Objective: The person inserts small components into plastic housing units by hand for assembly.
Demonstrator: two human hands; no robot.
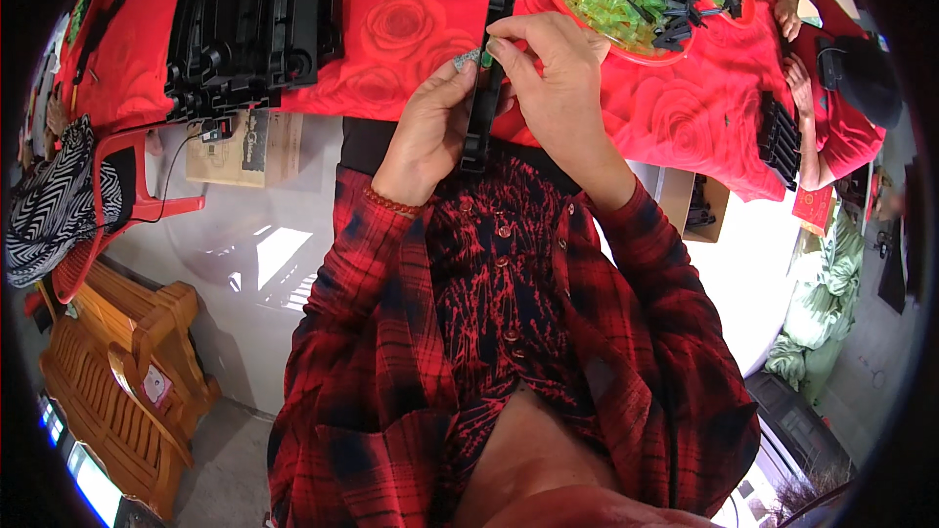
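Note:
My left hand [430,127] is closed around a long, narrow black plastic strip [476,137], held almost upright over the near edge of the table. The strip has a raised rim and a hollow channel along it. At its middle, the thumb and forefinger of my right hand [558,73] pinch a small green piece [486,59] against the channel. A grey, speckled bit [466,61] shows by my left thumb; its kind is unclear. The other fingers of my left hand are partly hidden behind the strip.
Stacked black plastic parts [254,29] lie at the left on the red rose-patterned cloth [391,24]. An orange-rimmed tray [636,60] holds yellow-green and black pieces. Another person's hand [800,86] rests near black parts [778,137] at right. A red chair [147,205] stands left.

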